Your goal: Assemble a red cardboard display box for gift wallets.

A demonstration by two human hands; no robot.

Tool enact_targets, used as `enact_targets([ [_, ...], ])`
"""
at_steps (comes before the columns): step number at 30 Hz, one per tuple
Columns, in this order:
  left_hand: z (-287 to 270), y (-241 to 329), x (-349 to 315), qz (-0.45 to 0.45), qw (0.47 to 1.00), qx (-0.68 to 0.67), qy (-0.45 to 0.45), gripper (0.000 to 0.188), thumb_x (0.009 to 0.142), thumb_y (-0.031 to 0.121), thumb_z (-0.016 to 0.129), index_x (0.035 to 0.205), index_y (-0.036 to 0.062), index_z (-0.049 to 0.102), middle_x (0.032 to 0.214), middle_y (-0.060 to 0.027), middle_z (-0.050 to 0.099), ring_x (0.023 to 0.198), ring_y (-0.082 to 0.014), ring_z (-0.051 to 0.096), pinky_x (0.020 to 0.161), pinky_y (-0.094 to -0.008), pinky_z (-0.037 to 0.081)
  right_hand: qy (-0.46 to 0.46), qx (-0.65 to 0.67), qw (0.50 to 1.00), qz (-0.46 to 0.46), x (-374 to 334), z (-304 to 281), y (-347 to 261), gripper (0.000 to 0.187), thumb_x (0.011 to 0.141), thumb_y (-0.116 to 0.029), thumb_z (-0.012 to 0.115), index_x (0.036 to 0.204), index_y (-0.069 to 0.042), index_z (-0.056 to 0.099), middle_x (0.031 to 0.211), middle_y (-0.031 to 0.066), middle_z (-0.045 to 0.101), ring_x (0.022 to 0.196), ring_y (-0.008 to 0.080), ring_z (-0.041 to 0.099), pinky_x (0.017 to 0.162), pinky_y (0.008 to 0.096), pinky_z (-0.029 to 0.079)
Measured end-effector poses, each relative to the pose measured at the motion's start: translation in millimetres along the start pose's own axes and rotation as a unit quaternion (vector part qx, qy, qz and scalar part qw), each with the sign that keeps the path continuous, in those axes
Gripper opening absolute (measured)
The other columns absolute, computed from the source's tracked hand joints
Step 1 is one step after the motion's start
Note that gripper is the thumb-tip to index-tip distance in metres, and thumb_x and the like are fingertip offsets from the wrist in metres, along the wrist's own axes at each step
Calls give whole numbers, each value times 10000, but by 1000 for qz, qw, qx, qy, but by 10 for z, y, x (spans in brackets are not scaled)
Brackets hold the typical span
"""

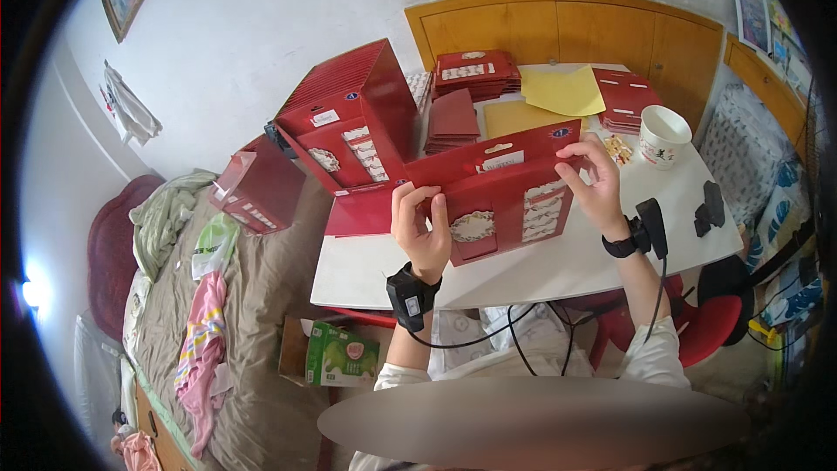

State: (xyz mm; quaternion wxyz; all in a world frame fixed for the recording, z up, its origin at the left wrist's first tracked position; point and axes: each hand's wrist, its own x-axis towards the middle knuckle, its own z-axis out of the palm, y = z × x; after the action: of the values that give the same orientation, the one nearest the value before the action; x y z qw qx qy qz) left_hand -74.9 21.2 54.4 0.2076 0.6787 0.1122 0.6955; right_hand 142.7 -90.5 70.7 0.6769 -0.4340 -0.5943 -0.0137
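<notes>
A flat red cardboard packet (505,201) with a hang slot, a white label and white ornate prints stands upright over the front of the white table (375,275). My left hand (423,231) grips its left side near the upper edge, thumb and fingers closed. At the upper right corner, my right hand (597,181) pinches the same packet between thumb and fingers. Just left of it stands a tall row of matching red packets (349,113), packed face to face. More red card (364,214) lies beneath that row. The packet's back is hidden from me.
Behind are stacked red packets (475,70), smaller red cards (452,118), yellow paper (565,92) and another red stack (629,94). A paper cup (663,139) and black pieces (711,207) sit at right. Another red bundle (257,185) rests on the bed (270,296) at left.
</notes>
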Motion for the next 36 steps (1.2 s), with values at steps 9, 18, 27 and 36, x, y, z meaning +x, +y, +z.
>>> enact_targets([
  [9, -2, 209, 73, 3, 997, 76, -18, 84, 788, -60, 620, 819, -23, 550, 834, -79, 495, 591, -97, 492, 465, -198, 379, 29, -128, 991, -18, 34, 32, -160, 125, 768, -27, 693, 753, -30, 569, 747, 39, 499, 694, 134, 496, 592, 234, 398],
  [18, 72, 41, 90, 26, 999, 44, 17, 74, 795, -53, 600, 847, -8, 576, 838, -88, 540, 644, -138, 542, 515, -225, 406, 71, -113, 986, -98, 43, 100, 5, 113, 761, -15, 701, 782, -44, 594, 759, 49, 539, 717, 146, 508, 619, 243, 402],
  [27, 14, -10, 103, 53, 995, 22, -79, 100, 784, -53, 603, 875, -13, 594, 851, -129, 584, 743, -224, 585, 643, -274, 457, -2, -93, 996, -2, 80, 18, -50, 98, 784, -30, 680, 791, -33, 582, 735, 53, 521, 676, 179, 494, 600, 267, 394],
  [36, 61, 140, 148, 24, 994, 85, -63, 87, 753, -60, 609, 804, -2, 569, 797, -110, 558, 639, -219, 560, 574, -273, 453, -8, -226, 971, -79, 117, 92, -187, 121, 811, -14, 629, 812, -13, 508, 823, 107, 453, 719, 245, 487, 633, 317, 409],
])
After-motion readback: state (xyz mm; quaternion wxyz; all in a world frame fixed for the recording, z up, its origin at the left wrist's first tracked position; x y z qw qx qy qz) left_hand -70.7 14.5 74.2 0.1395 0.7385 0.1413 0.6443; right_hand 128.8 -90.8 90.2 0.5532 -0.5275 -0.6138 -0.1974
